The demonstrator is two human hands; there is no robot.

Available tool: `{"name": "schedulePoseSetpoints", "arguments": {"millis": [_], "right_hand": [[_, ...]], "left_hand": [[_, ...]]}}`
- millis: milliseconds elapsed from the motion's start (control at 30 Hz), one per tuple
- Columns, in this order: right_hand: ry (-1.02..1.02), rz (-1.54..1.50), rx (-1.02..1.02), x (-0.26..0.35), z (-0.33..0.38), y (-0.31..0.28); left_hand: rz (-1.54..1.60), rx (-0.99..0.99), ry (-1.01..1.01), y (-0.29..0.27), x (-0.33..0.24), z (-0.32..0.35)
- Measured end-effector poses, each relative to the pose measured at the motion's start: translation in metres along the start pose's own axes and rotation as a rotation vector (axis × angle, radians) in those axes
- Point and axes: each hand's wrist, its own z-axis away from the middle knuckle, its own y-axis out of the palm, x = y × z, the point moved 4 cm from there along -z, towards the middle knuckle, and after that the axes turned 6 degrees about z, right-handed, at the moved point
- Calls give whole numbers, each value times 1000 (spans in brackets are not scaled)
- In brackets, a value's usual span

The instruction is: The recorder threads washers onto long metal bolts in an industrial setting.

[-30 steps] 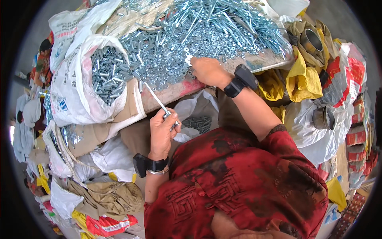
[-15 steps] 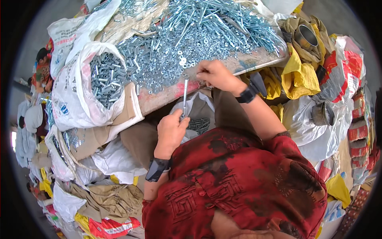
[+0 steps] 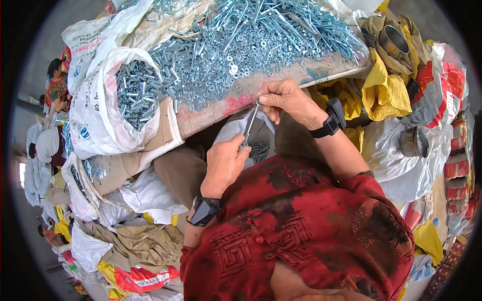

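Note:
My left hand [image 3: 225, 161] is closed round the lower end of a long silver bolt [image 3: 252, 123], which slants up and to the right over my lap. At its upper end, the thumb and fingers of my right hand [image 3: 288, 102] are pinched together on a small round metal piece, seemingly a washer or nut, mostly hidden by the fingertips. Just beyond my hands, loose washers and nuts [image 3: 226, 75] are spread over the worktable [image 3: 236, 103]. A heap of long bolts [image 3: 281, 25] lies behind them.
On the left of the table, a white woven sack [image 3: 90, 118] stands open, full of short metal sleeves [image 3: 133, 93]. Between my knees is a pale bag [image 3: 233, 131] with metal parts. Yellow sacks [image 3: 384, 93] and a metal cup [image 3: 414, 142] are at the right. Other people sit far left.
My right hand has come away from the table edge to the bolt's upper end. The bolt has tilted to the right, and my left hand has shifted slightly right with it.

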Motion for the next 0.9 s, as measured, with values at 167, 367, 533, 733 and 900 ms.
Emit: {"name": "schedulePoseSetpoints", "arguments": {"millis": [167,367,533,733,900], "right_hand": [[-142,174,-45,-6,0,-2],[-396,457,-117,1,2,-4],[5,10,107,-9,4,-5],[-256,558,-565,7,-7,-79],[-409,1347,-767,12,-30,-135]], "left_hand": [[151,170,-35,1,13,-3],[643,367,-134,7,11,-10],[539,291,-33,13,8,-22],[616,153,-32,14,11,-35],[715,170,-101,22,15,-38]]}}
